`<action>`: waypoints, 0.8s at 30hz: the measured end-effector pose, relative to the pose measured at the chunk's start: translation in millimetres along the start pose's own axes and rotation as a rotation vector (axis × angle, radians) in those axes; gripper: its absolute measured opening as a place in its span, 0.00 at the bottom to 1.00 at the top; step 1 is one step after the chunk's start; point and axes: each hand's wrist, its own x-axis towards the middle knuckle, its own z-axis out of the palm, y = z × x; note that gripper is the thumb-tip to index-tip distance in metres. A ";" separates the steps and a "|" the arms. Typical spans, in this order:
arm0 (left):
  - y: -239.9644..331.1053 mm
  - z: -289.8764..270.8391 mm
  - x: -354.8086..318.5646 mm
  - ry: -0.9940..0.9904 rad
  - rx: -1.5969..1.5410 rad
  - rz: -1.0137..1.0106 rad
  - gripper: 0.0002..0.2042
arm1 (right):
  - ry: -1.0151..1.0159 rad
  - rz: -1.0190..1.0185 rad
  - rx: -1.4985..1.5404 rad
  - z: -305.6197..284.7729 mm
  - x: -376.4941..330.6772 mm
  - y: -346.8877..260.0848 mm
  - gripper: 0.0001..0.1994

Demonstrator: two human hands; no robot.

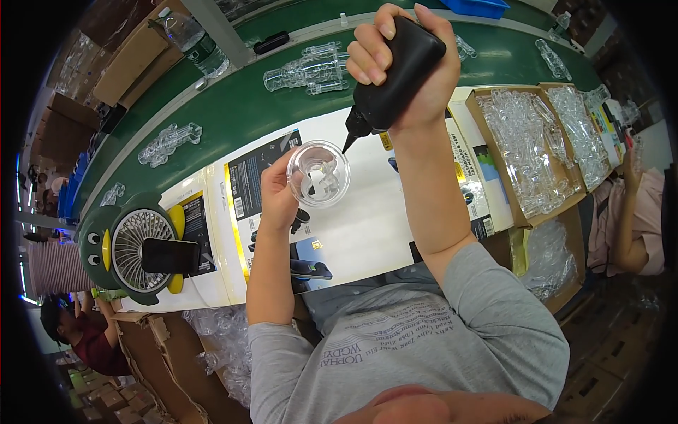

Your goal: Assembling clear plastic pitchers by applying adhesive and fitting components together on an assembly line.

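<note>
A clear, round, cup-like plastic part (pixel 332 201) is held by my left hand (pixel 280 191), its open end turned up and some clear inner shape visible inside. My right hand (pixel 417 78) is wrapped around a black squeeze bottle (pixel 402 63), tilted so its thin pointed nozzle comes down at the upper right rim of the part. Whether the tip touches the rim I cannot tell. Beneath both hands lies a work surface of flattened printed cardboard (pixel 374 233), white with dark and yellow areas.
On the green conveyor belt (pixel 233 106) lie clear plastic assemblies (pixel 307 71). To the right stand cardboard boxes of clear parts (pixel 519 152). A penguin-shaped fan (pixel 127 247) with a dark phone (pixel 171 256) before it is at left. A water bottle (pixel 194 44) stands behind; other people sit on both sides.
</note>
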 end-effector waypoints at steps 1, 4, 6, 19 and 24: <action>-0.3 0.2 -0.3 -0.001 0.000 0.000 0.16 | -0.005 0.009 0.010 0.0 0.2 -0.1 0.19; -0.7 0.1 -1.8 0.008 -0.048 -0.040 0.17 | -0.029 0.026 0.042 -0.5 -0.3 -0.2 0.19; 0.0 -2.2 -1.3 -0.096 0.087 -0.024 0.26 | -0.025 0.031 0.045 -0.1 0.1 0.2 0.19; 7.8 3.3 -0.2 -0.190 0.016 -0.086 0.27 | -0.021 0.070 0.065 1.7 -0.6 1.0 0.19; 9.0 5.2 -0.8 -0.211 0.018 -0.088 0.27 | -0.018 0.079 0.066 3.0 -1.2 1.5 0.19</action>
